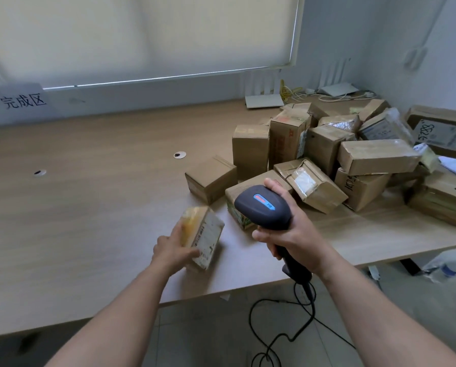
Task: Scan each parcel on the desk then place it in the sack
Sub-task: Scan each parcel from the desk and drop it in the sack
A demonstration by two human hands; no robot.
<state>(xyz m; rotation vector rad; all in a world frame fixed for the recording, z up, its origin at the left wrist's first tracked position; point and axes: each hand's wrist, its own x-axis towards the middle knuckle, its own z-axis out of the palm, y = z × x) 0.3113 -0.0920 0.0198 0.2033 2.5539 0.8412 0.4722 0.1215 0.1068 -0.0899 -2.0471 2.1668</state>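
The left hand (171, 250) grips a small taped parcel (203, 237), label up, on the desk (89, 207). Just right of that parcel, the right hand (293, 231) clasps a black scanner (264, 207). Beyond it lies a heap of cardboard parcels (340, 160).

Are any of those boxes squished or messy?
Yes. The parcel behind the scanner looks crumpled, its tape wrinkled and its top dented. The pile of parcels lies jumbled, boxes leaning on each other.
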